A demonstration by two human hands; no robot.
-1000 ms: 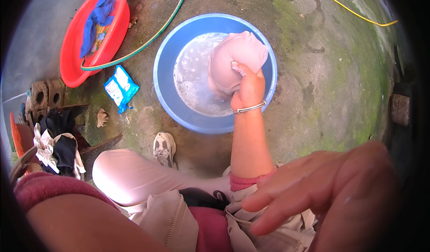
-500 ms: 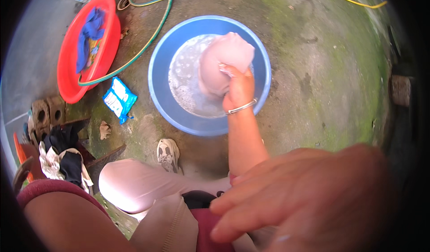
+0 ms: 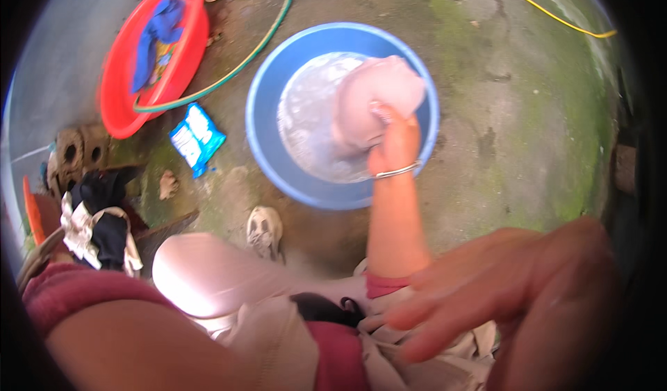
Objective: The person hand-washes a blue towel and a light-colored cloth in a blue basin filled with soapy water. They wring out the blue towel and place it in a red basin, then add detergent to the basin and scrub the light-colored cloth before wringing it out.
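My right hand (image 3: 398, 141), a bracelet at its wrist, reaches into a blue basin (image 3: 267, 130) on the ground. Its fingers and thumb grip a wet pink cloth (image 3: 379, 88), bunched and rounded, at the basin's right side. Part of the cloth dips into foamy water (image 3: 313, 109); the fingers under it are hidden. Close to the camera at the lower right, my left hand (image 3: 504, 280) is raised, blurred, with its fingers apart and nothing seen in them. It is nearest to the maroon sleeve (image 3: 388, 284) on my right forearm.
A red tub (image 3: 198, 40) holding blue cloth (image 3: 147, 54) leans at the upper left. A green hose (image 3: 267, 36) runs between it and the basin. A blue-and-white packet (image 3: 196, 141) lies nearby. Hollow bricks (image 3: 82, 148) and dark cloth (image 3: 104, 193) are at the left. A yellow hose (image 3: 549, 17) lies far right.
The whole view has shifted, so basin and tub sit farther right in it. My left hand has moved slightly right, and more of the right sleeve shows. The right hand keeps its grip on the cloth.
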